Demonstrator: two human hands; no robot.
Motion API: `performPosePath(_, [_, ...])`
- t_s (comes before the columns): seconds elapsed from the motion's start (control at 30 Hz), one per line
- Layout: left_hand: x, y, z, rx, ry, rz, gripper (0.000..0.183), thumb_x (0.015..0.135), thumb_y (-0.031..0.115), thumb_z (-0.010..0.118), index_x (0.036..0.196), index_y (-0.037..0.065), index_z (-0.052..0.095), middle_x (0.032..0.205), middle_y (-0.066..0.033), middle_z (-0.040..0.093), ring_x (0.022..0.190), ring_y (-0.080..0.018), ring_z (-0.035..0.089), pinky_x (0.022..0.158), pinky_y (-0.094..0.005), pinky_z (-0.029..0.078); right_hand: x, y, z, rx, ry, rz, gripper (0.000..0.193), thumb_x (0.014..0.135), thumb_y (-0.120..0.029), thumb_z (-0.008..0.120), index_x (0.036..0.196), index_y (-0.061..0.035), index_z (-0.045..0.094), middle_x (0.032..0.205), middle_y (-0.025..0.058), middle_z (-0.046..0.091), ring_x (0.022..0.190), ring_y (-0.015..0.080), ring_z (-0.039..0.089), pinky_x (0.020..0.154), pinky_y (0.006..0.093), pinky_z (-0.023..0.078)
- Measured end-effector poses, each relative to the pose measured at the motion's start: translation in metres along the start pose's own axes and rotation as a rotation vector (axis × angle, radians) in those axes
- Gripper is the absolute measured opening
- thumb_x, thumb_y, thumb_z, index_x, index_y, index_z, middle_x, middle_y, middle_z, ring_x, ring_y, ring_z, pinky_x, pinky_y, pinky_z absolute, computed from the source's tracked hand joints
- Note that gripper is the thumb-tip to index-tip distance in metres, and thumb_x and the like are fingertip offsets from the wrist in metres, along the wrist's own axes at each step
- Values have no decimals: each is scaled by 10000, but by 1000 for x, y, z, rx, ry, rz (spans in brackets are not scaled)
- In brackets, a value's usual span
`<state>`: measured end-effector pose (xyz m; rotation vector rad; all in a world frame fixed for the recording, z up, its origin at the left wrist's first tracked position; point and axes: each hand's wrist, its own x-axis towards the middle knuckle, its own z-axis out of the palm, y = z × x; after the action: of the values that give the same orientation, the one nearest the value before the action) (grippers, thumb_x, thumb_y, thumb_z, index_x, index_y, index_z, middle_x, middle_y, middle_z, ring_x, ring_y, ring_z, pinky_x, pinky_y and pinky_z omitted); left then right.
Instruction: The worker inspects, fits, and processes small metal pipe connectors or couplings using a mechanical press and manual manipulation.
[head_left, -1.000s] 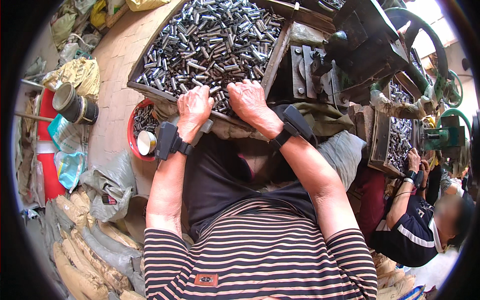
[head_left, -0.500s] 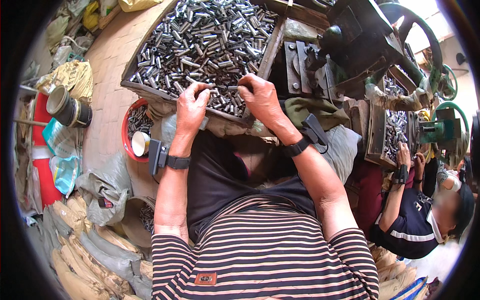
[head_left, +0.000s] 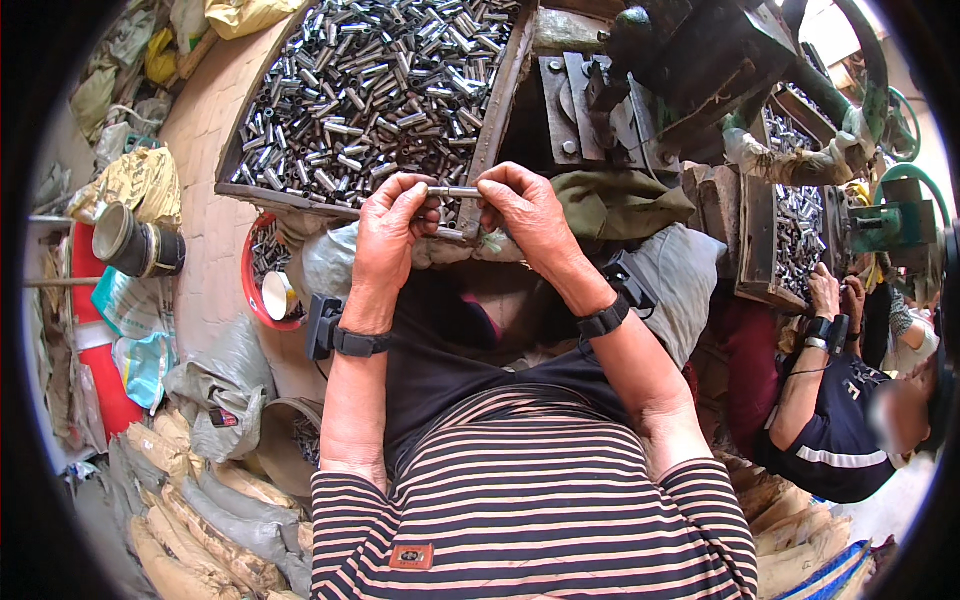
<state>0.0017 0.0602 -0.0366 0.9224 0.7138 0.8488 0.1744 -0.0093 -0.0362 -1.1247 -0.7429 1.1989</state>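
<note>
Just above the near edge of a wooden box (head_left: 300, 200) full of small shiny metal tubes (head_left: 385, 100), my two hands face each other. Between their fingertips runs a slim metal piece (head_left: 455, 191), lying level. It looks like two short tubes end to end, but I cannot tell whether they are joined. My left hand (head_left: 388, 225) is closed, pinching its left end with thumb and forefinger. The right end is pinched by my right hand (head_left: 527, 208), also closed. Below the fingers, another short tube (head_left: 447, 234) shows near the box's corner; whether a finger touches it is unclear.
To the right stands a dark machine (head_left: 600, 110) with a handwheel. A red bucket (head_left: 253, 285) of metal parts and a white cup (head_left: 280, 295) are left of my knees. Another person (head_left: 830, 420) works at a second box (head_left: 755, 240) on the right.
My hands have come together from apart, each with a metal piece, and those pieces now meet end to end. Both hands have shifted slightly toward me relative to the box.
</note>
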Motion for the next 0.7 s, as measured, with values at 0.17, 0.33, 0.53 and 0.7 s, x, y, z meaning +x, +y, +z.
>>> performPosePath(0.17, [2,-4,4,10,24,-14,115,928,112,571,1009,41,611,855,-29,646,702,-85,615,614,-218,528,-5,0,-10,89,-56,91,133,897,-111,596,939,15,600,731,37,598,602,95,574,547,238,487])
performPosePath(0.33, [1,-4,5,-5,-5,-47,139,930,92,554,1049,31,593,903,-52,650,756,-111,628,665,-241,537,-10,-8,-15,66,-132,120,185,898,-121,598,1032,6,581,788,40,608,639,86,582,572,222,490])
performPosePath(0.53, [0,-6,7,-3,-25,-74,164,931,73,538,1083,23,576,936,-66,649,789,-129,631,696,-262,536,-12,-1,-15,81,-192,150,236,914,-120,577,1118,-3,559,859,47,611,676,84,584,607,221,499])
performPosePath(0.7, [1,-7,16,25,-44,-114,146,929,79,545,1057,26,591,917,-53,644,781,-118,623,698,-258,541,-16,-2,-15,227,-202,195,284,899,-108,588,1153,6,531,839,65,608,639,97,593,572,240,512])
